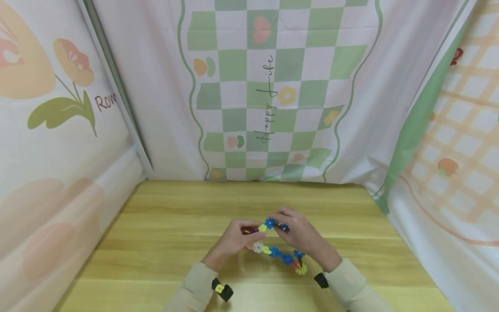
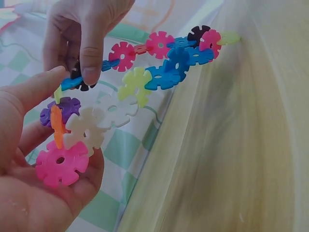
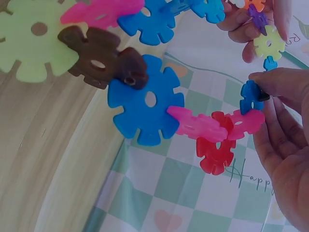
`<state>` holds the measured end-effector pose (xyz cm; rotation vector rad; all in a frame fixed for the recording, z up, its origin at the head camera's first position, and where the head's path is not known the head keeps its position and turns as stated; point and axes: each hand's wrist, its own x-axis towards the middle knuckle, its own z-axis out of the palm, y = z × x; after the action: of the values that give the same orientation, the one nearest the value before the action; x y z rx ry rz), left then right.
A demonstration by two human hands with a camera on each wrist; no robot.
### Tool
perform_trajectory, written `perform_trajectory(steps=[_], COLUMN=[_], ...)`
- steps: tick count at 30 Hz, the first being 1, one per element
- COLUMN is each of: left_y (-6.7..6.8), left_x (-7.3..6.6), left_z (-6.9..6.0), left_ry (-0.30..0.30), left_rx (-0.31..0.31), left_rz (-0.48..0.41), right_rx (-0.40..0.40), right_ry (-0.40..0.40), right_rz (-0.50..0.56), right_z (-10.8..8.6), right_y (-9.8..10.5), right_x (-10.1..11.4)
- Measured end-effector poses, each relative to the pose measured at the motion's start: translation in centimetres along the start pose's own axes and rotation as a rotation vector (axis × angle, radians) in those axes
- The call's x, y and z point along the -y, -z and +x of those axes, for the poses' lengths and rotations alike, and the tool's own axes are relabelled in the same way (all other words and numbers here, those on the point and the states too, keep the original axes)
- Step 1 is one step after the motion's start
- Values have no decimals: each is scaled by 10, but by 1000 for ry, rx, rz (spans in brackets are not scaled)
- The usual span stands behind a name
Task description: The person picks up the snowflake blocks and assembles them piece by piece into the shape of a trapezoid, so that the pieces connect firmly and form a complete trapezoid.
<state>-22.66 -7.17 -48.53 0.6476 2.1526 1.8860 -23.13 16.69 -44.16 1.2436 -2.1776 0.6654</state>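
A chain of notched plastic snowflake discs [image 1: 274,251] in several colours hangs in a loop between both hands, above the table. My left hand [image 1: 230,240] grips its left part, with a pink disc [image 2: 72,166], an orange disc [image 2: 57,126] and a purple disc [image 2: 71,105] among its fingers. Between thumb and fingers, my right hand [image 1: 298,229] pinches a dark disc [image 3: 264,95] beside a blue one. The far side of the loop droops, with a brown disc [image 3: 96,58] and a yellow-green disc [image 3: 19,43] low over the wood. Fingers partly hide the pinched joint.
The wooden table [image 1: 175,203] runs back to a hanging cloth [image 1: 234,95] with green checks. Printed cloths also enclose the left [image 1: 23,151] and right [image 1: 468,143] sides. Black bands circle the left wrist [image 1: 226,292] and right wrist [image 1: 321,280].
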Motion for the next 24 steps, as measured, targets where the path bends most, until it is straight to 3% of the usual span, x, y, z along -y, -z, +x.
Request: perform_trajectory(steps=[5,15,24], left_y=[-1,-2,-2], left_x=[2,1,5], left_z=[0,0,1], left_ry=[5,-10,-30], left_rx=[-1,6,-35], left_rz=[-25,16,119], right_rx=[1,25,82], right_ry=[-17,-18,1], right_rz=[-20,-84,-154], right_z=[1,4,8], right_y=[-2,-7,-10], right_x=[2,7,8])
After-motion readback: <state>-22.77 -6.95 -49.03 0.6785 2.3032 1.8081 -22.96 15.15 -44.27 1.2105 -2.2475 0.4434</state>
